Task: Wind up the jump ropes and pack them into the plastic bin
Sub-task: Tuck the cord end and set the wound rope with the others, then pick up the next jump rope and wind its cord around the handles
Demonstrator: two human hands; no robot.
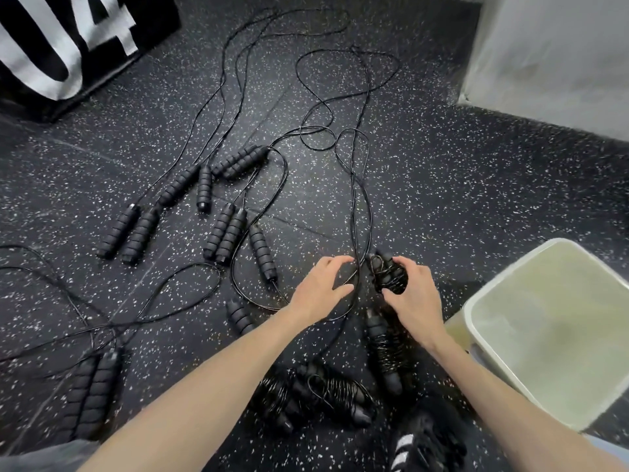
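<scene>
Black wound ropes (326,393), perhaps three.

We are seeing a half-wound rope (389,275) sitting in the right hand (413,296), its black cord looped round ribbed handles. Its loose cord (355,212) is running past the left hand (320,289) and trailing away ahead of both hands. Three wound ropes (320,395) are lying below the hands. Unwound ropes (224,199) are sprawling left of the hands. The translucent bin (558,332) is standing right of the right hand.
</scene>
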